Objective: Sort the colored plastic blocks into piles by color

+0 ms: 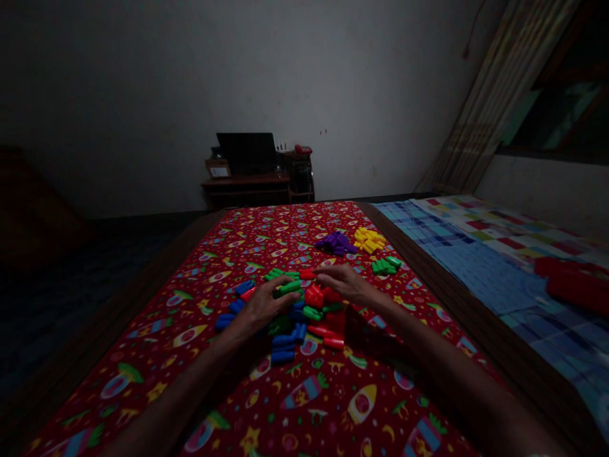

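Observation:
A mixed heap of plastic blocks [304,317], red, green and blue, lies in the middle of a table under a red rocket-print cloth [304,406]. My left hand [264,304] rests on the heap's left side, fingers curled around a green block [289,287]. My right hand [343,282] reaches over the heap's right side, fingers bent down and touching a red block [314,296]. Further back lie sorted piles: purple blocks [334,243], yellow blocks [369,239] and green blocks [386,265].
A bed with a blue checked sheet [476,254] runs along the table's right edge, with a red object [575,282] on it. A dark desk with a laptop [247,153] stands against the far wall. A curtain [504,89] hangs at the right.

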`<control>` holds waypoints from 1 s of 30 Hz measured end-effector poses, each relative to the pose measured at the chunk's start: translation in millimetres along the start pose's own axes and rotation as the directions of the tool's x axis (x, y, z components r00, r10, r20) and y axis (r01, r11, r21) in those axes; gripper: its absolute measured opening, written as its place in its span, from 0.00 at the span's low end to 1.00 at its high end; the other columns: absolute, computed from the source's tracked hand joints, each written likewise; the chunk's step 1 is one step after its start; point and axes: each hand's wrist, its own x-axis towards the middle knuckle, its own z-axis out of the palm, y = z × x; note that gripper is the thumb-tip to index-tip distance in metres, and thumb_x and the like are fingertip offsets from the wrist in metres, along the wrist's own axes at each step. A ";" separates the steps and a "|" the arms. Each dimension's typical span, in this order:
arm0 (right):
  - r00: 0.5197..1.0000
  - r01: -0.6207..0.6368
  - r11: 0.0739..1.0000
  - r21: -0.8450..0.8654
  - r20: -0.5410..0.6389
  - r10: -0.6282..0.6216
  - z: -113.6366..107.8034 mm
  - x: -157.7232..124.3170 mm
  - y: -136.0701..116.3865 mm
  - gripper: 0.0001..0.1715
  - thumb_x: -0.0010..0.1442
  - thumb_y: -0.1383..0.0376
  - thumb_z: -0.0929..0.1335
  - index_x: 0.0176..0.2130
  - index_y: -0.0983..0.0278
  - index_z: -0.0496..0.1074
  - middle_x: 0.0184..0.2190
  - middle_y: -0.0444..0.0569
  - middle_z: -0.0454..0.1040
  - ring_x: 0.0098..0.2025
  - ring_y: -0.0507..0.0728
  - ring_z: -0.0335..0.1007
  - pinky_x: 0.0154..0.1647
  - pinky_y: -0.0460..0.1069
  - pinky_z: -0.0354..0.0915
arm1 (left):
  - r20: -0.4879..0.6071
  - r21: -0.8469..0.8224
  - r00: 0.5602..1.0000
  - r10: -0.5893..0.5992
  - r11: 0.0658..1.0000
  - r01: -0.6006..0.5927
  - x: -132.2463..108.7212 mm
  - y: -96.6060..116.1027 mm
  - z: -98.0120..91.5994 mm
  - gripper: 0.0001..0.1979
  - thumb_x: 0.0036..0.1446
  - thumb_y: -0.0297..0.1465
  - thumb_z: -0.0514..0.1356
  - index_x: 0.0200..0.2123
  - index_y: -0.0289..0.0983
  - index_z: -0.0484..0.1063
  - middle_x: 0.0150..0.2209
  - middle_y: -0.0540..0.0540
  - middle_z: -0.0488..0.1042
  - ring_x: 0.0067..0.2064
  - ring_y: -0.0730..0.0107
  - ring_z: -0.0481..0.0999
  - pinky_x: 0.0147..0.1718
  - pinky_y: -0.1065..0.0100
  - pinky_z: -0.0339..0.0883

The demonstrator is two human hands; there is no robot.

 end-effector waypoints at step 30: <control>0.646 -0.763 0.383 -0.521 -0.622 0.441 -108.1 -38.2 59.6 0.23 0.64 0.59 0.59 0.42 0.72 0.77 0.41 0.64 0.77 0.44 0.63 0.74 0.39 0.50 0.62 | -0.117 0.113 0.993 0.013 0.994 0.001 -0.1 -6.3 3.4 0.28 0.56 0.40 0.54 0.57 0.34 0.64 0.26 0.49 0.74 0.26 0.66 0.74 0.26 0.67 0.68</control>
